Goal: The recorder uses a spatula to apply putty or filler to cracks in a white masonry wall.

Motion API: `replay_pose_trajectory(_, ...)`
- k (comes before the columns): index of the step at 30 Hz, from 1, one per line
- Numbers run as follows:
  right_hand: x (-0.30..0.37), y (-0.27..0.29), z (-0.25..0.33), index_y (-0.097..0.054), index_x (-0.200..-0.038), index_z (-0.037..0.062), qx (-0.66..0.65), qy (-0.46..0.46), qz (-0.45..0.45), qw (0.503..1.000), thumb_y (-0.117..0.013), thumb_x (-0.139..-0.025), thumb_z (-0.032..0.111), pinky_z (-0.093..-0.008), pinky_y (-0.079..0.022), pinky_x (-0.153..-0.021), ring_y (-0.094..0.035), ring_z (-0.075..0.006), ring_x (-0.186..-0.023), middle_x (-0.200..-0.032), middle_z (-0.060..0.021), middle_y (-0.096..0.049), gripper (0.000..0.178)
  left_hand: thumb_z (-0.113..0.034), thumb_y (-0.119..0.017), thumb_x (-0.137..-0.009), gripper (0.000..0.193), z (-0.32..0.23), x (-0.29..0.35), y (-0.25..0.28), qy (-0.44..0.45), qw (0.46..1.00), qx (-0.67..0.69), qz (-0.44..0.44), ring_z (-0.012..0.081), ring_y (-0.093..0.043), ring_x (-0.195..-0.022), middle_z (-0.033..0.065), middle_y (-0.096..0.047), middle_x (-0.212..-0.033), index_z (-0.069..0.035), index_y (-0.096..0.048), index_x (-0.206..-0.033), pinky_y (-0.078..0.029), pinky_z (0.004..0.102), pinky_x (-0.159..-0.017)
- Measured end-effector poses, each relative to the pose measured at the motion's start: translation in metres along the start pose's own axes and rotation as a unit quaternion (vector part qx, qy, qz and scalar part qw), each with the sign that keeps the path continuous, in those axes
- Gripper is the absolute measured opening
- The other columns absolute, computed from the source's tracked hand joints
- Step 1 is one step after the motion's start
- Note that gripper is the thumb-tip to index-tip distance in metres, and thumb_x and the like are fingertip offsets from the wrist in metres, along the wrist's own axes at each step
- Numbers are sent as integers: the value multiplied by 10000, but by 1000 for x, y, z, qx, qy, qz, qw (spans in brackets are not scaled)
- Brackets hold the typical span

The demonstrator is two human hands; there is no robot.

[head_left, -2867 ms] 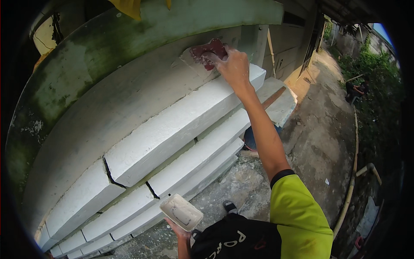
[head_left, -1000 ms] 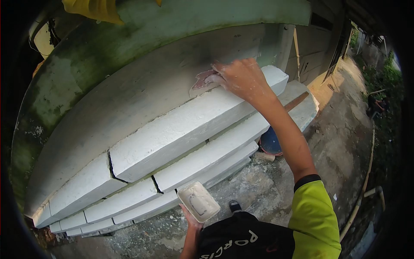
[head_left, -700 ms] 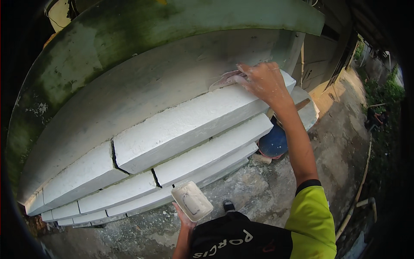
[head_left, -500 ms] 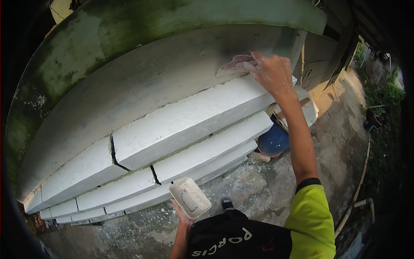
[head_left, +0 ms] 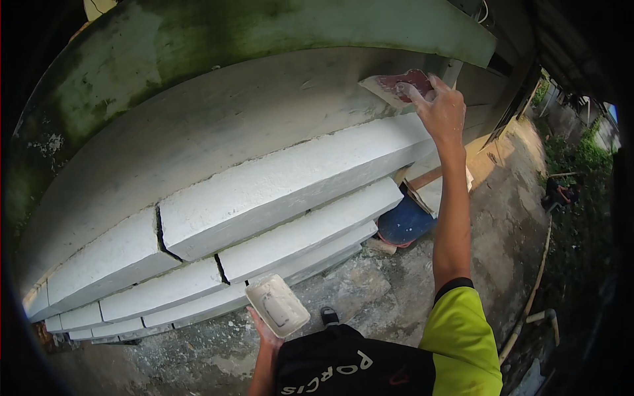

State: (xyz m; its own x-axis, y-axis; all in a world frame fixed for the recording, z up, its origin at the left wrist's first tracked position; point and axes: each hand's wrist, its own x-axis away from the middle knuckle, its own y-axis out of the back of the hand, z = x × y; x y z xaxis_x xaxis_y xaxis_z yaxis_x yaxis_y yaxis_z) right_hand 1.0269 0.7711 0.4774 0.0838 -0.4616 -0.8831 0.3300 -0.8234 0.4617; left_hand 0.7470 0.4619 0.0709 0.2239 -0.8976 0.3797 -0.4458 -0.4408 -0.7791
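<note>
Red-faced flat trowel blade (head_left: 395,86), upper right of frame, extends leftward from the gripping right hand (head_left: 441,111); left hand (head_left: 267,332) supports the white rectangular mortar board (head_left: 277,305), lower centre.

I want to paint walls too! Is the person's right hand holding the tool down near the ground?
No, the right hand presses the flat tool high against the grey wall, above the white ledges.

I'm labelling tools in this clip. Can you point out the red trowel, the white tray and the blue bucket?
red trowel (head_left: 395,86), head view, on its blade against the wall.
white tray (head_left: 277,305), head view, on its plaster-smeared top face.
blue bucket (head_left: 404,223), head view, on its side.
</note>
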Motion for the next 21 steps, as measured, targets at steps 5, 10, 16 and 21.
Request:
replay_pose_trajectory(5, 15, -22, 11, -700, -1014, 27, -131, 40, 77, 988, -746, -767, 401, -420, -519, -700, -656, -378, -718, -769, -215, -670, 451, -700, -205, -938, 760, 8, -9, 23, 3, 1000, -7, 18, 274, -499, -1246, 61, -486, -1395, -156, -380, -1440, -417, 444, -1044)
replay_pose_trajectory(10, -10, -47, -31, -701, -1014, 27, -71, -28, 46, 996, -755, -760, 426, -416, -511, -693, -644, -380, -717, -800, -208, -679, 476, -678, -216, -950, 714, 8, -9, 14, -19, 999, -16, -23, 278, -553, -1180, 58, -548, -1323, -173, -422, -1410, -448, 467, -1008)
replay_pose_trajectory(16, 3, -30, -93, -704, -963, -13, -352, -312, -67, 880, -750, -811, 429, -345, -487, -626, -626, -196, -622, -726, -98, -697, 470, -688, -217, -943, 720, 5, -2, -4, -14, 1000, -6, 2, 271, -549, -1185, 47, -546, -1325, -179, -420, -1409, -446, 458, -1013)
replay_pose_trajectory(21, 16, -34, 23, -701, -908, -20, -324, -176, 35, 929, -778, -776, 385, -349, -490, -681, -629, -237, -649, -743, -132, -699, 433, -694, -212, -941, 724, 9, -6, -9, 0, 1000, -16, -2, 274, -559, -1173, 47, -550, -1318, -180, -420, -1407, -458, 464, -998)
